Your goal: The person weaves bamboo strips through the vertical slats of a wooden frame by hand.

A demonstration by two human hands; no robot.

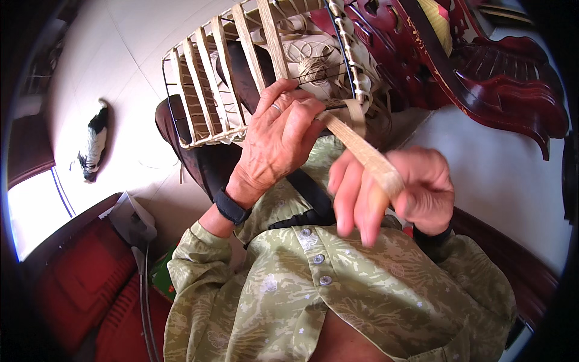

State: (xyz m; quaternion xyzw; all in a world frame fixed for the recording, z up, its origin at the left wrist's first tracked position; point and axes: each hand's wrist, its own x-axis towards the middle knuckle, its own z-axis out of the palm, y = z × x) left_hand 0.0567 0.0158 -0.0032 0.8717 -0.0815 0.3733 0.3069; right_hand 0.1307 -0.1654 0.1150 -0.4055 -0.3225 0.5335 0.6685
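A basket-like frame (212, 78) of dark wire, partly strung with flat beige strips, rests across my lap. My left hand (274, 130) is closed at the frame's near edge, pinching a flat beige strip there; its fingertips are partly hidden. From that edge the free length of the strip (362, 151) runs taut toward the lower right. Its far end bends around the fingers of my right hand (416, 184), which grips it and is slightly blurred. Pale cord is wrapped around the frame's right-hand bar (356, 60).
Inside the frame's outline lie a ball of twine (312, 69) and loose pale strips. Carved dark-red wooden furniture (494, 84) stands at the upper right. A small black-and-white animal (94, 142) lies on the tiled floor at left. Red cushioning (90, 283) is at lower left.
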